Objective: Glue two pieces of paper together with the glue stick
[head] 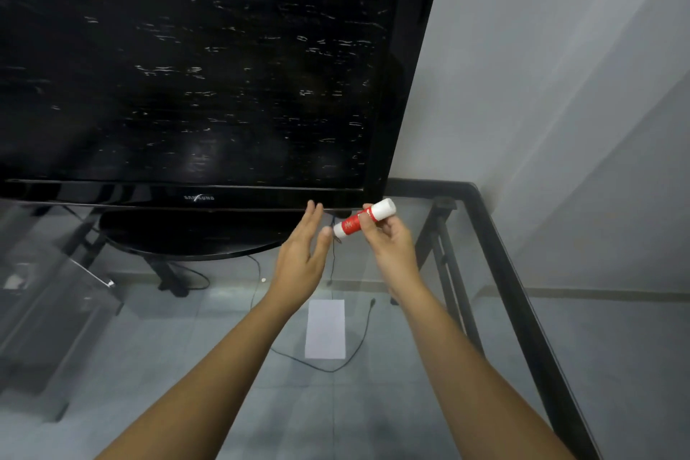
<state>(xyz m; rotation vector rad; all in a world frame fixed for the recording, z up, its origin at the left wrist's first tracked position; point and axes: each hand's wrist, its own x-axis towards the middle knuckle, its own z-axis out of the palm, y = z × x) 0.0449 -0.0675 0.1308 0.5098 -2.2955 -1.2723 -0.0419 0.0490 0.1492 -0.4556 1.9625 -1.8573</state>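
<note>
My right hand (388,239) holds a red and white glue stick (364,217) raised above the glass table, its white cap pointing up and to the right. My left hand (304,254) is open just left of the stick, fingers extended, its thumb close to the stick's lower end. A white rectangular piece of paper (325,329) lies flat on the glass below and between my forearms. I see only this one sheet; whether a second lies under it I cannot tell.
A large black television (186,67) on an oval base (186,235) stands at the back of the glass table. The table's black metal frame (515,291) runs along the right. A thin black cable (358,344) shows through the glass near the paper. A grey wall is on the right.
</note>
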